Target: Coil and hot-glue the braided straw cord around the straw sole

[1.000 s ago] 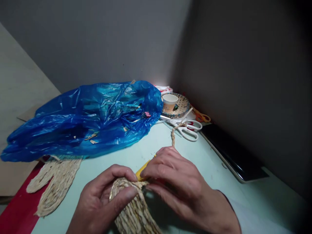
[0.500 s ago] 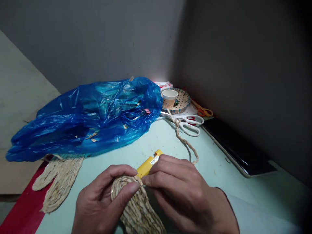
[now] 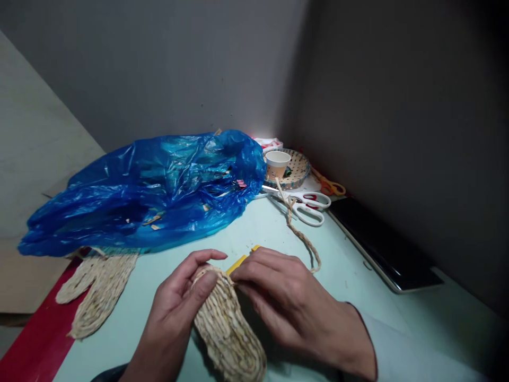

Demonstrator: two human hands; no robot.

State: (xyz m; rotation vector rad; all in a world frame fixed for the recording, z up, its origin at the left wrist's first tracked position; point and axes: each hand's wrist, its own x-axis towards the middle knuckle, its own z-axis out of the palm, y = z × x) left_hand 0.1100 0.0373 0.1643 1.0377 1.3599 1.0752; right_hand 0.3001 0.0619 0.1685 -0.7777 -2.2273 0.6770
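My left hand (image 3: 178, 297) is closed around the top of a long oval piece of coiled straw braid (image 3: 228, 323), thumb on its face and index finger lifted off its rim. At the piece's upper right edge, my right hand (image 3: 284, 294) is pinched together. What its fingertips hold is hidden. A yellow object (image 3: 237, 263) lies behind them, mostly covered by the right hand. Further back, a straw cord (image 3: 304, 239) curves across the table towards white-handled scissors (image 3: 308, 209).
A blue plastic bag (image 3: 159, 185) with straw scraps spreads at back left. Another coiled straw piece (image 3: 105, 292) lies partly under it. At the back stand a woven basket (image 3: 299, 170), a paper cup (image 3: 277, 165) and orange-handled scissors (image 3: 333, 188). A black flat-screened device (image 3: 382, 239) lies right.
The straw piece has turned more upright and shows more of its face. My left index finger has lifted from its rim. My right hand now covers more of the yellow object.
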